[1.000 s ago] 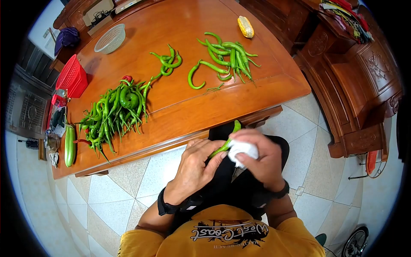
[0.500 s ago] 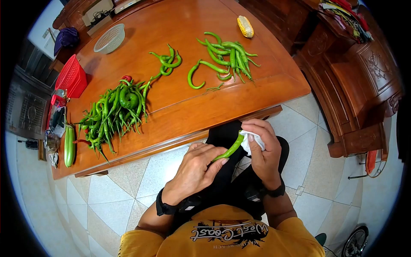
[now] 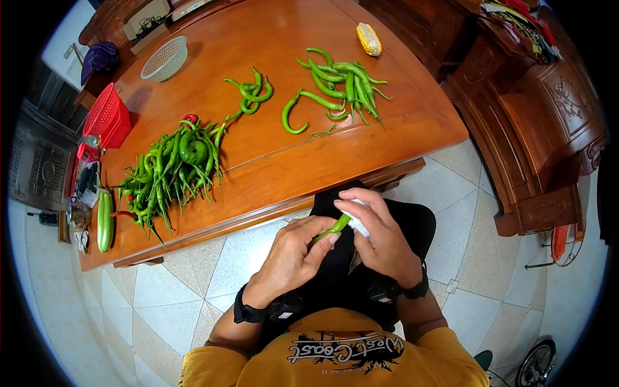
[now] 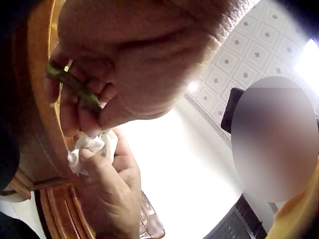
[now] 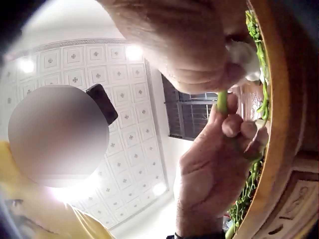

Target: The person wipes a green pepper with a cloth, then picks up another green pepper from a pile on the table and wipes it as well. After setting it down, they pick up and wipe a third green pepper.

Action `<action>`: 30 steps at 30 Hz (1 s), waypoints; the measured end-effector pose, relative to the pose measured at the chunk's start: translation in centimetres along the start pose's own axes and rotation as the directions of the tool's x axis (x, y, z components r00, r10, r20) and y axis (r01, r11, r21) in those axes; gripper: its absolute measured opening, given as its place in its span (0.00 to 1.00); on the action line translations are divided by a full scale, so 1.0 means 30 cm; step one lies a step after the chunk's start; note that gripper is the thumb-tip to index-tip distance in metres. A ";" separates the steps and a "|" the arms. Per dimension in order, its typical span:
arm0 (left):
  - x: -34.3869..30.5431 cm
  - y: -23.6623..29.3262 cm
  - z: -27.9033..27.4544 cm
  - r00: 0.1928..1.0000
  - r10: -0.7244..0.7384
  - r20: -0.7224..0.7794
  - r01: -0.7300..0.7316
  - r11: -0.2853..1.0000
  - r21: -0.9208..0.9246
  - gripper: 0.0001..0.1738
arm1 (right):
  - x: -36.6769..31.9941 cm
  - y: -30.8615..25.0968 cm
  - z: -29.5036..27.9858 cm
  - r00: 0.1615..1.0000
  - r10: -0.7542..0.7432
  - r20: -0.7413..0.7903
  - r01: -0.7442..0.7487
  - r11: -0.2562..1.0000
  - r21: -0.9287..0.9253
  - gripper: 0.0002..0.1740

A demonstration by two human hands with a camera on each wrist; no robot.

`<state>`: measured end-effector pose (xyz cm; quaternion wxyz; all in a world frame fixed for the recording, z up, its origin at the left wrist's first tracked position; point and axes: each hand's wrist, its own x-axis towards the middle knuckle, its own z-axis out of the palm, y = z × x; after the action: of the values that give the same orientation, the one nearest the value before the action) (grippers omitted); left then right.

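Note:
A green chili pepper (image 3: 341, 223) is pinched at its lower end by the left hand (image 3: 287, 255), over the person's lap. Around its upper end the right hand (image 3: 385, 246) holds a crumpled white cloth or tissue (image 3: 358, 221). In the left wrist view the pepper (image 4: 75, 88) crosses the left fingers, and the white wad (image 4: 94, 149) sits under the right thumb. Seen from the right wrist, a short piece of the pepper (image 5: 222, 102) shows between the two hands. The wad hides the pepper's far end.
On the wooden table (image 3: 271, 168) lie a large pepper heap (image 3: 174, 161), a smaller pile (image 3: 351, 84), several loose peppers (image 3: 255, 93), corn (image 3: 369, 40) and a long green vegetable (image 3: 105, 219). A pale basket (image 3: 164, 59) and a red basket (image 3: 116, 122) stand on the left.
The right hand with the white wad has moved off the pepper's tip to the right, then back left over its upper part. The left hand keeps its pinch, with the pepper's angle slightly changed.

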<state>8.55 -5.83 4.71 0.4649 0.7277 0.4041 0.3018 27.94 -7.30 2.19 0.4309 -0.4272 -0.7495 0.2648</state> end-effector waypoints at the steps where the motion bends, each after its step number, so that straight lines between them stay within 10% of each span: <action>1: -0.001 0.005 -0.003 1.000 -0.013 0.009 0.014 1.000 -0.006 0.11 | 0.001 0.005 -0.006 1.000 -0.001 -0.017 0.001 1.000 -0.014 0.33; 30: -0.008 0.007 -0.013 0.997 -0.078 0.020 0.080 0.993 -0.082 0.15 | -0.003 -0.012 0.006 0.982 0.025 -0.188 -0.036 0.998 -0.053 0.28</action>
<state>8.18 -5.92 5.03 0.5097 0.6937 0.4157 0.2935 27.66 -7.56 2.33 0.4830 -0.4738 -0.7062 0.2088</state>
